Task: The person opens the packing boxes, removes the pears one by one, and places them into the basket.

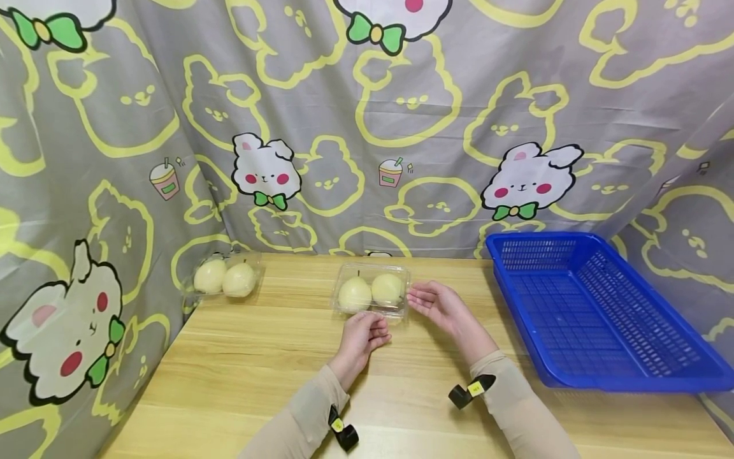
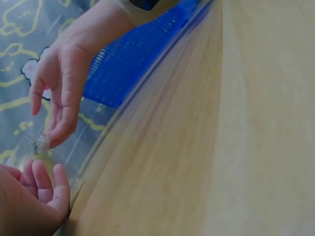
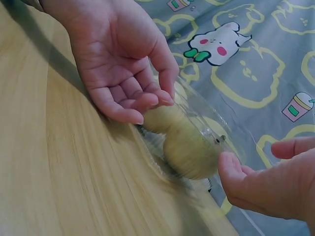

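A clear plastic clamshell box [image 1: 395, 312] with two pale yellow pears [image 1: 354, 294] sits near the back middle of the table. At its front edge is my left hand [image 1: 361, 341], fingers loosely bent, palm turned towards the box. My right hand [image 1: 438, 306] is at the box's right end, its fingers nearly straight and the fingertips at the plastic. In the left wrist view, the right hand's [image 2: 61, 88] thumb stands apart from its fingers. The right wrist view shows the pears [image 3: 192, 150] inside the plastic between both hands. Neither hand visibly grips the box.
A second clear box with two pears [image 1: 239, 279] stands at the table's back left corner. On the right lies a large blue plastic basket [image 1: 527, 331]. Behind the wooden table [image 1: 229, 382] hangs a grey patterned curtain [image 1: 344, 217].
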Demonstrator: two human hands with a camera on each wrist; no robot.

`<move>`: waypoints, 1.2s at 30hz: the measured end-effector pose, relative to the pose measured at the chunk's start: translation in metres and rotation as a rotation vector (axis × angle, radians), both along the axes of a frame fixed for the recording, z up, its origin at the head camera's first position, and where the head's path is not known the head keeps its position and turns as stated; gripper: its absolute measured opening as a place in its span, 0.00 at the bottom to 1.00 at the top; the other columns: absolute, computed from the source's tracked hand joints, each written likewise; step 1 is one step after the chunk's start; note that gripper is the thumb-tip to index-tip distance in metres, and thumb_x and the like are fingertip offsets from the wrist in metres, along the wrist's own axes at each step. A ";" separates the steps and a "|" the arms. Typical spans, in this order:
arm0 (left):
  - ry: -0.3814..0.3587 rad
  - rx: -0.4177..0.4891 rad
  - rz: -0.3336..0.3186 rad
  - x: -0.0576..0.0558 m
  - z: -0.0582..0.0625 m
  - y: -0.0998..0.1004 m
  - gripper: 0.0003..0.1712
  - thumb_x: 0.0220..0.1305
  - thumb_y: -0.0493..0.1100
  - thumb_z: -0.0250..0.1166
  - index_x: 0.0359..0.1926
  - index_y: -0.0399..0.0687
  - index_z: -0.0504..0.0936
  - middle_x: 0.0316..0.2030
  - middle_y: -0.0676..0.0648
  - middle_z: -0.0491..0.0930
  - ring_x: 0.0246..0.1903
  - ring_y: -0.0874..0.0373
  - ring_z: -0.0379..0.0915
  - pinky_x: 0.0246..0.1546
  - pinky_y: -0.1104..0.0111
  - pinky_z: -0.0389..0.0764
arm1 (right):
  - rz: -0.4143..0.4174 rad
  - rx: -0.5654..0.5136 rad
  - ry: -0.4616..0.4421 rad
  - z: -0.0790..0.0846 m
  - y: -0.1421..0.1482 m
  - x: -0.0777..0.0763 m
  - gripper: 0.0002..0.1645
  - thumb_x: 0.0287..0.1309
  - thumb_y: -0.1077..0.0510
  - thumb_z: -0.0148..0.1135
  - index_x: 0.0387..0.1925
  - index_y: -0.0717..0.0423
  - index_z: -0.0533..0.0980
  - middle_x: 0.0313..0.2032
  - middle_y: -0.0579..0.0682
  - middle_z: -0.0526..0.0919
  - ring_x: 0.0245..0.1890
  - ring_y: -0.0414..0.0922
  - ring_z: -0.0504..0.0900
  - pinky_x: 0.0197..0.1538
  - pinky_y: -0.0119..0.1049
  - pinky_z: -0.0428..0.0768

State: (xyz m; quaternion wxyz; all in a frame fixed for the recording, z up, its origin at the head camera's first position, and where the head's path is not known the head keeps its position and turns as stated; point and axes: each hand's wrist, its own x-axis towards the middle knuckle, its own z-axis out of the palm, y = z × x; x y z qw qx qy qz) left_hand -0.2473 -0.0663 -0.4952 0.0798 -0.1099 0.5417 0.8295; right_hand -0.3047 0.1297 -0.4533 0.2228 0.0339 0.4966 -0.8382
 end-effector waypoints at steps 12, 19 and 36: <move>-0.011 -0.026 0.014 0.005 0.004 0.005 0.06 0.61 0.34 0.56 0.28 0.45 0.77 0.20 0.54 0.79 0.21 0.64 0.75 0.31 0.68 0.85 | 0.052 0.118 0.078 -0.006 0.001 -0.002 0.23 0.68 0.66 0.46 0.59 0.78 0.65 0.33 0.51 0.84 0.35 0.41 0.83 0.46 0.30 0.84; 0.010 -0.007 0.009 0.007 0.003 0.006 0.08 0.63 0.35 0.57 0.27 0.47 0.76 0.19 0.54 0.79 0.20 0.65 0.74 0.30 0.69 0.84 | 0.090 0.182 0.130 -0.010 -0.001 -0.001 0.07 0.67 0.66 0.50 0.38 0.65 0.75 0.26 0.47 0.82 0.27 0.38 0.80 0.37 0.27 0.83; 0.000 0.014 -0.003 0.006 -0.002 0.007 0.10 0.65 0.39 0.62 0.25 0.49 0.76 0.19 0.55 0.79 0.20 0.65 0.75 0.29 0.70 0.84 | 0.242 0.188 0.139 -0.015 0.012 -0.007 0.09 0.69 0.68 0.45 0.42 0.66 0.73 0.29 0.48 0.82 0.30 0.39 0.81 0.40 0.28 0.83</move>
